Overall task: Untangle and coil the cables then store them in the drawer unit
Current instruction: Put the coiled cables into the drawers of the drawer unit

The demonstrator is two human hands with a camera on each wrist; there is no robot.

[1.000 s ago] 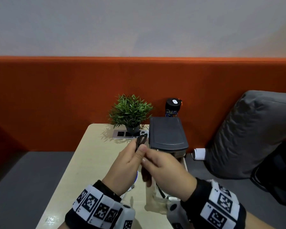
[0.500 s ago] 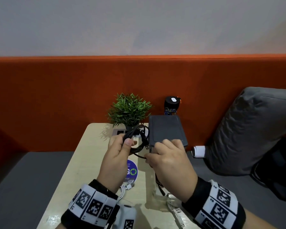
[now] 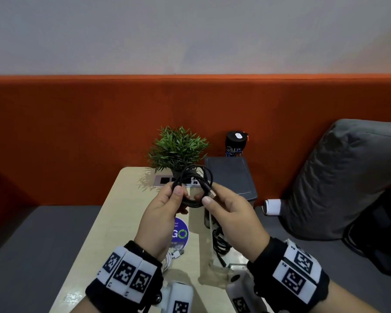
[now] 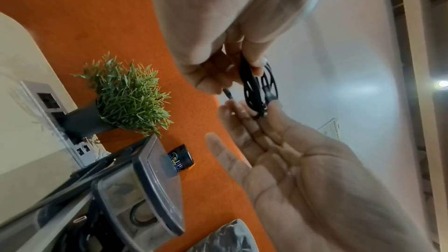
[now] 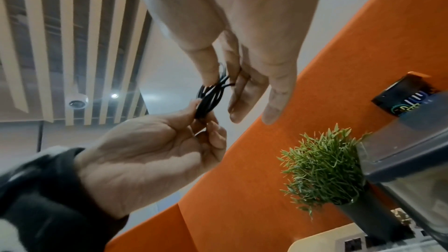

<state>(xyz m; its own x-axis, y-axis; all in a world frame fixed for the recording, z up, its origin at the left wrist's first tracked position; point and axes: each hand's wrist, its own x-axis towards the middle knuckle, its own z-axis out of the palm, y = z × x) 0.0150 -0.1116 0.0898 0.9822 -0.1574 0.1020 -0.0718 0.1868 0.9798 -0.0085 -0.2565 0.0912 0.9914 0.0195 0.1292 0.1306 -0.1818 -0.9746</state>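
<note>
A black cable [image 3: 195, 188], wound into a small round coil, is held up over the table between both hands. My left hand [image 3: 178, 195] pinches the coil's left side under the thumb. My right hand [image 3: 209, 198] pinches the plug end at the coil's right side, its other fingers straight. The coil [image 4: 259, 91] shows edge-on in the left wrist view, and as a bundle [image 5: 211, 99] between both hands in the right wrist view. The grey-topped drawer unit [image 3: 229, 177] stands just behind, with a clear drawer [image 3: 237, 265] pulled out. A second black cable [image 3: 219, 242] lies in that drawer.
A white cable [image 3: 172, 256] lies on the wooden table [image 3: 122, 222] by my left wrist. A potted plant [image 3: 177, 150] and a socket panel [image 3: 165, 180] sit at the table's far end. A black tumbler [image 3: 235, 144] stands behind the unit. A grey cushion [image 3: 348, 177] lies on the right.
The coil has opened from a flat bundle into a round loop. My right hand left the drawer unit's front and took the cable's plug end. Both hands sit slightly higher.
</note>
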